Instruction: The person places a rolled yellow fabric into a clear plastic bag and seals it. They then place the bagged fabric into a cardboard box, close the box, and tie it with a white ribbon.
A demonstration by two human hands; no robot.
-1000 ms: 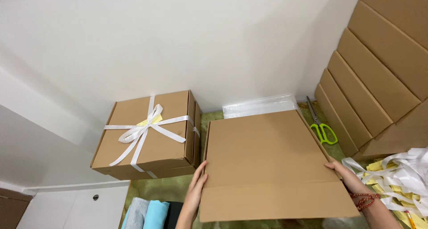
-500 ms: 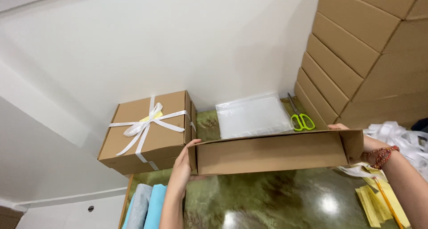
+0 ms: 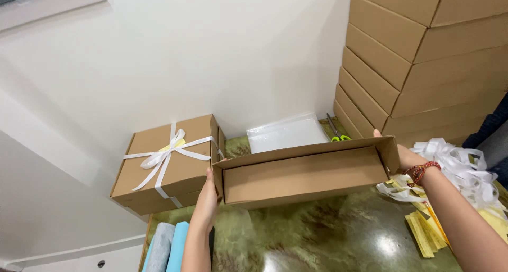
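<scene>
Both hands are clamped on an open cardboard box (image 3: 307,177): left hand (image 3: 207,198) on its 9 o'clock end, right hand (image 3: 406,156) on the 3 o'clock end, held above the green table (image 3: 328,235). Ribbon-tied box (image 3: 166,163) sits at 9 o'clock, scissors (image 3: 336,132) at 12, loose white ribbon (image 3: 455,169) at 3.

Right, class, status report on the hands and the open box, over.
Left hand and right hand grip opposite ends of the open cardboard box, tilted above the green table. Ribboned gift box close beside the left end. Loose white ribbon by the right wrist.
</scene>
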